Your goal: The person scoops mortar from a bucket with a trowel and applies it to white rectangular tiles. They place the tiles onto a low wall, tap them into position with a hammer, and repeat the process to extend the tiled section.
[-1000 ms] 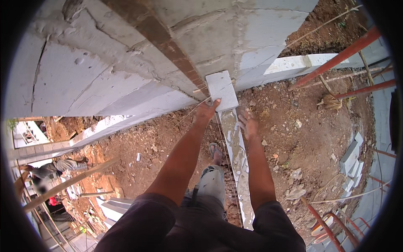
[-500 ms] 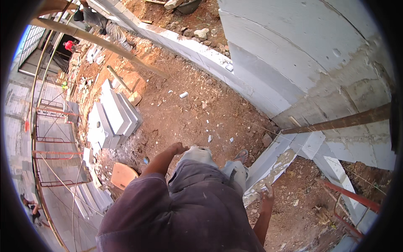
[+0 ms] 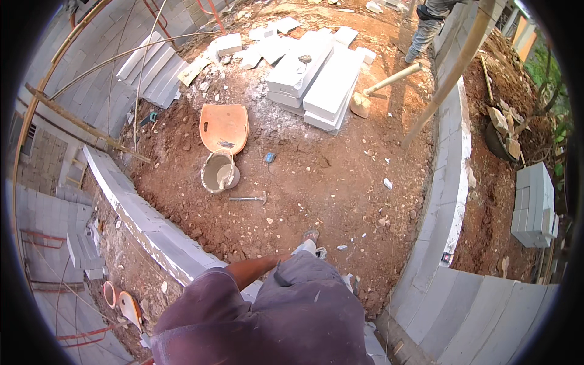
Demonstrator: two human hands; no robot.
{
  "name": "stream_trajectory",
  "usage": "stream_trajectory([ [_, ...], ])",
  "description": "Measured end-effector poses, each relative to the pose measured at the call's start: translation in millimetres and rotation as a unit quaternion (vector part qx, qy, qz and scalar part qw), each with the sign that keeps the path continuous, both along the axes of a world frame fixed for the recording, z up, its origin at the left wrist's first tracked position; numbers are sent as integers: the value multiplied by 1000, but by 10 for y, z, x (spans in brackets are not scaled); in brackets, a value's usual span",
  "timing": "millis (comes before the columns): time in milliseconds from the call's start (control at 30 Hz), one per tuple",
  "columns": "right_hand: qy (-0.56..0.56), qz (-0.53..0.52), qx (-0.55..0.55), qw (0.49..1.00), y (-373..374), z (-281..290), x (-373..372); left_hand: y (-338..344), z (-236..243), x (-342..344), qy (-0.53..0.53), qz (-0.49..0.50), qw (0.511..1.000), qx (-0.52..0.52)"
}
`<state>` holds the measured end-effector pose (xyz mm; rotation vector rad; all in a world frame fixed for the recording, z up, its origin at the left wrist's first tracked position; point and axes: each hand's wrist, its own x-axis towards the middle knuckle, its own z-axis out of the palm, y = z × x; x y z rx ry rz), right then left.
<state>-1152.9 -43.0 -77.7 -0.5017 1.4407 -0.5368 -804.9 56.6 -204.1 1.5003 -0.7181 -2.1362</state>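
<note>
My left forearm [image 3: 254, 271] reaches forward beside my grey shorts [image 3: 310, 280]. My left hand [image 3: 282, 259] is at the front of my leg, its fingers hidden, so what it holds or touches does not show. My right hand is out of view. On the soil ahead lies a hammer [image 3: 248, 198]. Beyond it stands a bucket [image 3: 207, 176] with grey mortar and a tool in it, against an orange plastic tray [image 3: 225, 121]. A small blue object [image 3: 269, 157] lies right of the bucket.
White block stacks [image 3: 331, 85] stand ahead, beside a wooden-handled hoe [image 3: 389, 82]. Low block walls run along the left [image 3: 146, 210] and right [image 3: 447, 201]. A slanting pole [image 3: 450, 79] crosses the right side. Another person [image 3: 429, 27] stands far right. More blocks [image 3: 532, 207] are outside the right wall.
My view has swung left, bringing the bucket, hammer and whole orange tray into sight. My right hand, earlier beside the mortar-topped wall, has left the picture. My left arm stays by my leg.
</note>
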Motion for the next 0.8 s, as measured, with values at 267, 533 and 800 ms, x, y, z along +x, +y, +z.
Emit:
stream_trajectory([
  [267,37,215,19,976,-1050,281,1136,51,183,669,-7,3,993,-120],
  [533,49,410,75,907,-1908,640,1979,238,442,1079,-64,90,971,-214],
  [800,27,638,206,742,-3274,679,3034,90,1541,1528,33,357,920,159],
])
